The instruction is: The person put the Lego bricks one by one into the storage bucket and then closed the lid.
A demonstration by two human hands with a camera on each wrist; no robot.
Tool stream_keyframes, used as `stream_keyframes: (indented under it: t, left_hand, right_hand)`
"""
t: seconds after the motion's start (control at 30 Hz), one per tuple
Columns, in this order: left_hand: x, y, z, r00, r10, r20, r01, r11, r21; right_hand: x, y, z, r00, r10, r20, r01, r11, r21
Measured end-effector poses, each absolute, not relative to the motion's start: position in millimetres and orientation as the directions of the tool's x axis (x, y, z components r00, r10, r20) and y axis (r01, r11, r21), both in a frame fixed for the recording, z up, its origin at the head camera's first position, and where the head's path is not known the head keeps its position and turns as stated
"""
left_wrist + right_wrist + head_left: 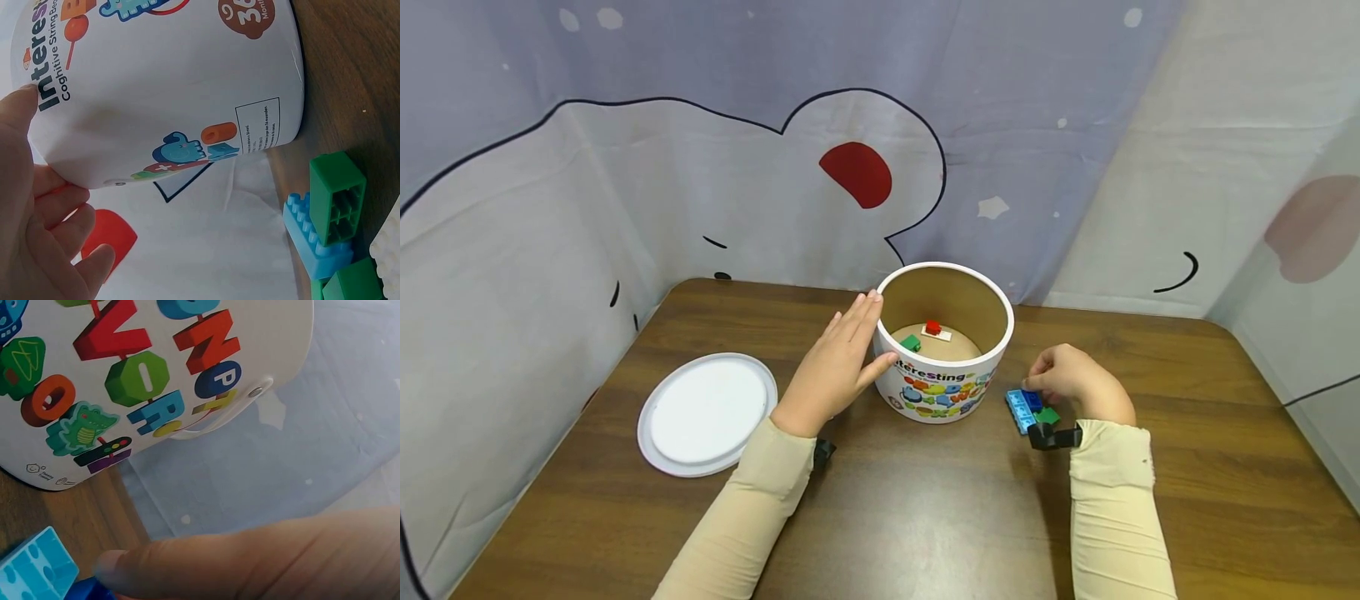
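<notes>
A white printed bucket stands in the middle of the table, its top uncovered. My left hand rests against its left side with the fingers stretched along the wall. Inside the bucket lie a green brick, a red brick and a white flat piece. To the right of it, my right hand has curled fingers and pinches a dark blue brick beside a light blue brick. Another green brick lies under that wrist. The thumb touches the dark blue brick in the right wrist view.
A round white lid lies on the wooden table at the left. The left wrist view shows a green brick, a light blue brick and a white piece near the bucket. A patterned curtain hangs behind.
</notes>
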State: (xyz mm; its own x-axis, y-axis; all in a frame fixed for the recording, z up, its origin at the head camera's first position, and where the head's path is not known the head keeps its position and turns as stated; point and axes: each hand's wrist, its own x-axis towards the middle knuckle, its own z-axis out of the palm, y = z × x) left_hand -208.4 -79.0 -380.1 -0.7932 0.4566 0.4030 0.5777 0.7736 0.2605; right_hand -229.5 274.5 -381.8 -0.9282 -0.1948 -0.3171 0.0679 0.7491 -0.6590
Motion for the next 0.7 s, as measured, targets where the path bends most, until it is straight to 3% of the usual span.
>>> stream_keyframes:
  t: [0.7]
  left_hand:
    - [-210.4,-80.0,-383.0,-0.784,0.458,0.420,0.587,0.766,0.262]
  right_hand:
    - [-229.0,272.4,-381.1,-0.941,-0.201,-0.271,0.008,0.790,-0.614]
